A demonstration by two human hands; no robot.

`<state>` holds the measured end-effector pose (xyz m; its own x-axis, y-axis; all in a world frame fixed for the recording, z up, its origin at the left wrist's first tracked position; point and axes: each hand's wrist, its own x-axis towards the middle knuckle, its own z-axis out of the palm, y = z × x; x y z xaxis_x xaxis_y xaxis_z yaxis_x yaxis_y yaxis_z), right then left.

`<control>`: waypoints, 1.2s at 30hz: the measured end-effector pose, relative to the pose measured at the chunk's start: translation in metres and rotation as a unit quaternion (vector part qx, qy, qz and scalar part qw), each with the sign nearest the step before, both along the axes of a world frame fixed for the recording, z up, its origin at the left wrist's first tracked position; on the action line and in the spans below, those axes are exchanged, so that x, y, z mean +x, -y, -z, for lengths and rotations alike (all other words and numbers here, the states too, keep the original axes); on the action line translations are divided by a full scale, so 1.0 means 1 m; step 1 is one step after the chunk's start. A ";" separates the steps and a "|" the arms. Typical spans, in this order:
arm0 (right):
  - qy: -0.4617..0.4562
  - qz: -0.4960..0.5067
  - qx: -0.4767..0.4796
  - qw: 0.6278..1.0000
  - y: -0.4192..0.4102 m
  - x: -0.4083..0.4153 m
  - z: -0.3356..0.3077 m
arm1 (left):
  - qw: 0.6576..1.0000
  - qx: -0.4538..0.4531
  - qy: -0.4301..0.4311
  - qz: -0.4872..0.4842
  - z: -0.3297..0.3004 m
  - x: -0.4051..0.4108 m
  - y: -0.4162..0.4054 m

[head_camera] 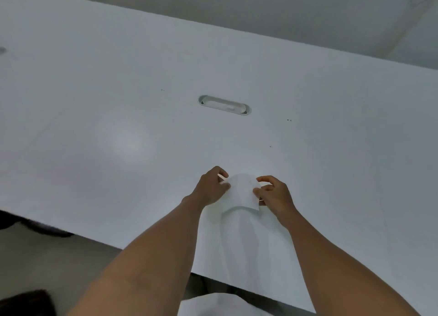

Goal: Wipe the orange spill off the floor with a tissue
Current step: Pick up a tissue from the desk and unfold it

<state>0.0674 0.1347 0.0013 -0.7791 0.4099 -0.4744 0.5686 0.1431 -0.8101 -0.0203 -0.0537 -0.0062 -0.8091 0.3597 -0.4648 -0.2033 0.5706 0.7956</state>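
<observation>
A white tissue (pixel 241 192) is held up between both hands above the near part of a white table (pixel 118 102). My left hand (pixel 212 187) pinches its left edge between thumb and fingers. My right hand (pixel 273 193) pinches its right edge. The tissue is folded over, and a longer white sheet (pixel 246 240) hangs down from it toward the table's front edge. No orange spill shows in this view; the grey floor (pixel 42 256) appears only at the lower left.
An oval cable slot (pixel 224 105) is set in the middle of the table. A pale wall (pixel 260 5) runs behind the table. Dark shapes lie under the table's edge at the left (pixel 35 225) and at the bottom left corner (pixel 26 302).
</observation>
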 end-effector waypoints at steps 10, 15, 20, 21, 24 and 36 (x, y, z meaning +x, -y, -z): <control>-0.047 -0.284 -0.007 0.958 0.082 -0.024 -0.040 | 0.948 0.073 -0.052 -0.305 -0.044 0.097 0.111; -0.045 -0.464 0.009 0.885 0.177 -0.001 -0.041 | 0.883 0.071 -0.089 -0.456 -0.041 0.190 0.174; -0.055 -0.574 0.019 0.817 0.288 0.061 -0.031 | 0.828 -0.020 -0.102 -0.551 -0.031 0.302 0.257; -0.057 -0.591 0.022 0.805 0.308 0.074 -0.026 | 0.818 -0.029 -0.100 -0.566 -0.028 0.320 0.272; -0.048 -0.630 0.031 0.774 0.373 0.114 -0.010 | 0.793 -0.041 -0.088 -0.602 -0.014 0.370 0.322; 0.019 -0.594 0.000 0.805 0.615 0.224 0.094 | 0.768 -0.097 -0.059 -0.630 0.094 0.467 0.542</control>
